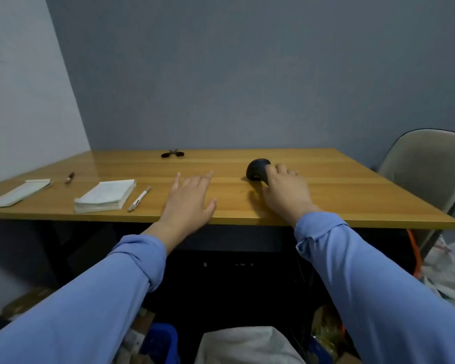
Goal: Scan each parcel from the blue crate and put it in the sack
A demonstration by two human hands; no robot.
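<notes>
Right hand [286, 191]: grips the barcode scanner [256, 169]; we judge it readied for scanning.
Left hand [189, 199]: spread flat on the desk [331, 198], empty.

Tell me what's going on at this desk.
A person is at the wooden table. Their right hand curls round the black handheld scanner lying on the tabletop, while the left hand is open beside it with fingers spread. No parcel is on the table. The blue crate and a white sack show at the bottom of the view.
</notes>
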